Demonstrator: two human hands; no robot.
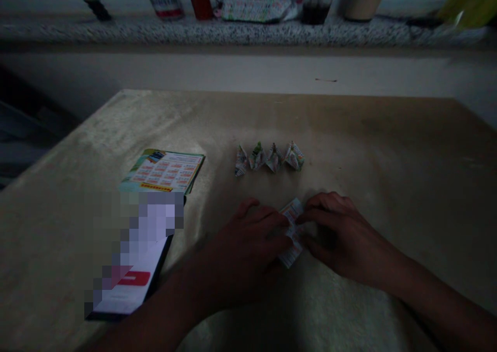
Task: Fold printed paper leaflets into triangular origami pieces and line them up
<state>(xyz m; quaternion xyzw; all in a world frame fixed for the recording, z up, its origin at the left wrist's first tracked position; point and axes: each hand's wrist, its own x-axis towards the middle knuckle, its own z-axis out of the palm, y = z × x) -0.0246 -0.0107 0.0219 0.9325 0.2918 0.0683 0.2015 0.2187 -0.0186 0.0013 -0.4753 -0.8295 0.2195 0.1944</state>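
A small printed slip of paper [292, 234] lies on the beige table [388, 150] near the front, between my hands. My left hand [248, 248] presses on its left side with bent fingers. My right hand [337, 230] pinches its right edge with fingertips together. Just beyond the hands, several small folded paper pieces [269, 158] stand in a row.
A stack of printed leaflets [165, 172] lies at the left, and a dark-edged phone or tablet [132, 279] with a lit screen in front of it. On the speckled stone ledge [233, 31] behind stand bottles, cups and a packet.
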